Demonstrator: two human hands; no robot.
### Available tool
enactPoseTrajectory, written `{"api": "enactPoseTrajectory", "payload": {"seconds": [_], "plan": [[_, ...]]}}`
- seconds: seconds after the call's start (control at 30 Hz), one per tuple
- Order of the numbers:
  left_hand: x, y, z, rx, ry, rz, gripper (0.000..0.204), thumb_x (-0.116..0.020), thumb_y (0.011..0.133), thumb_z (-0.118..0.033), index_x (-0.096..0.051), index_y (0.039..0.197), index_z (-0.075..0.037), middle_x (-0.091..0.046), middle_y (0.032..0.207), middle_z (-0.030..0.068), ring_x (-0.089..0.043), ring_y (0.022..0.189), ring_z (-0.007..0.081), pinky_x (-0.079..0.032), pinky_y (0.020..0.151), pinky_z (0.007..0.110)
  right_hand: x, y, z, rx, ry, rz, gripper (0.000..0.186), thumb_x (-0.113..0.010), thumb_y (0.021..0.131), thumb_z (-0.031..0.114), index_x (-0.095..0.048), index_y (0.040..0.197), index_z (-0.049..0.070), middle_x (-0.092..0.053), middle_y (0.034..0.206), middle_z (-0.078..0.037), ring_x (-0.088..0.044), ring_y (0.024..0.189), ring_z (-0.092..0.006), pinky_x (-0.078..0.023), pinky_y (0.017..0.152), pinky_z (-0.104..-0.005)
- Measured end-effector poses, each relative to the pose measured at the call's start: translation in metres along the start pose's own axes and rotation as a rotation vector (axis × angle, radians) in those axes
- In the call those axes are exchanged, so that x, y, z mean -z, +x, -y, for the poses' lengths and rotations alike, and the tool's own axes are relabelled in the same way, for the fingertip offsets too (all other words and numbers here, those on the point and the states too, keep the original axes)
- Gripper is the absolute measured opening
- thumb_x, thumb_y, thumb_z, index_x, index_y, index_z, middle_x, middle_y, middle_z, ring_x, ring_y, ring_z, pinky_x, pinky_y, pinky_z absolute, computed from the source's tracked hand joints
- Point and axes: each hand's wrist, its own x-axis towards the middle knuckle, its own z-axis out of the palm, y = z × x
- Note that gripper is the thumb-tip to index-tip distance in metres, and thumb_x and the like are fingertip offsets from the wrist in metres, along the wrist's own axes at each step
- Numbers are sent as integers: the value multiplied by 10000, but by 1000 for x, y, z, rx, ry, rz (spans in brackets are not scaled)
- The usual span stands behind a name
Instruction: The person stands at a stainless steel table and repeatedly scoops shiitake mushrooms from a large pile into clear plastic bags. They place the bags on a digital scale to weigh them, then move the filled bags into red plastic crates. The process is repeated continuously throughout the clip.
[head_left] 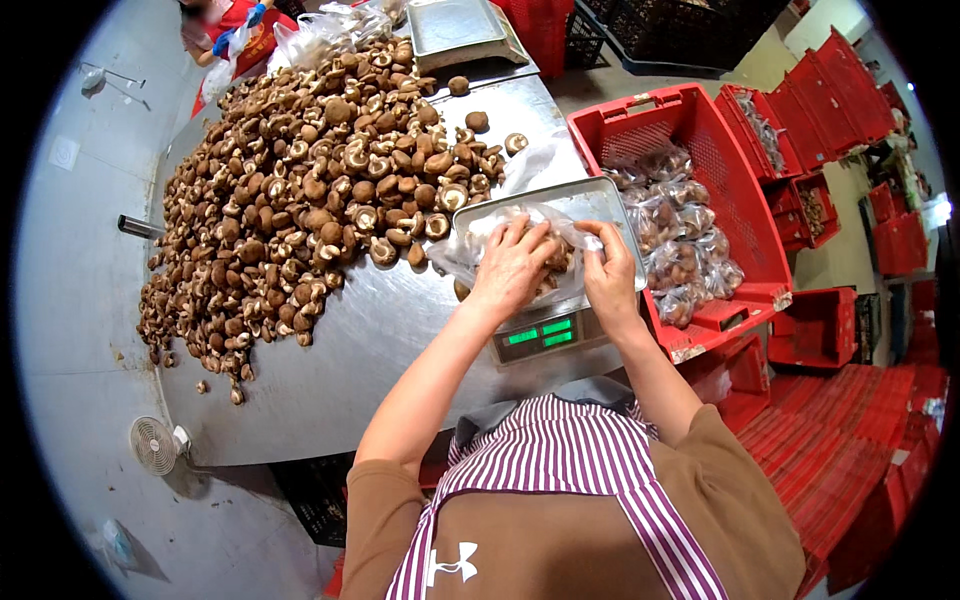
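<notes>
A clear plastic bag (463,252) with brown mushrooms in it lies on the metal pan of a digital scale (622,222). My left hand (515,265) rests over the bag's middle, its fingers spread across the mushrooms. At the bag's right side, my right hand (612,278) has its thumb and fingers closed on the plastic. The mushrooms in the bag are partly hidden under my hands. A large heap of loose brown mushrooms (300,200) covers the steel table (375,340) to the left of the scale.
Right of the scale, a tilted red crate (735,235) holds several filled mushroom bags (680,225). A second scale (455,28) stands at the table's far end. Near it works a person in red with blue gloves (235,35). More red crates (815,325) stand farther right.
</notes>
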Motion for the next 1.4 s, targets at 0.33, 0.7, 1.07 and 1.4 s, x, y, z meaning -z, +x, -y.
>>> {"api": "enactPoseTrajectory", "payload": {"seconds": [0.33,0.7,1.07,1.4], "plan": [[47,-25,-12,43,-49,-289,395,-748,765,-112,-668,1151,-121,-565,1320,120,-485,1266,344,-404,1050,442,33,-10,3,-84,-51,258,578,-716,807,153,-491,1331,55,-555,1219,-116,-576,1090,-249,-490,877,-364],[73,-123,12,595,-424,-623,262,-671,863,-46,-653,1124,-36,-631,1151,76,-596,1067,204,-501,869,324,42,-30,20,25,-117,79,589,-714,827,151,-464,1341,8,-509,1289,-165,-505,1208,-308,-418,1008,-397],[40,-176,50,758,-788,-534,285,-650,913,-98,-615,1182,-12,-651,1147,75,-612,1036,150,-512,828,279,3,-48,41,141,-330,27,722,-726,809,161,-366,1411,-9,-400,1425,-204,-384,1330,-361,-317,1111,-438],[-7,-226,118,988,-494,-356,246,-665,866,-128,-664,1100,-51,-696,1018,83,-654,846,170,-524,769,314,18,-83,31,-61,-258,-92,602,-648,877,97,-387,1412,5,-435,1412,-178,-402,1328,-325,-305,1113,-418]]}}
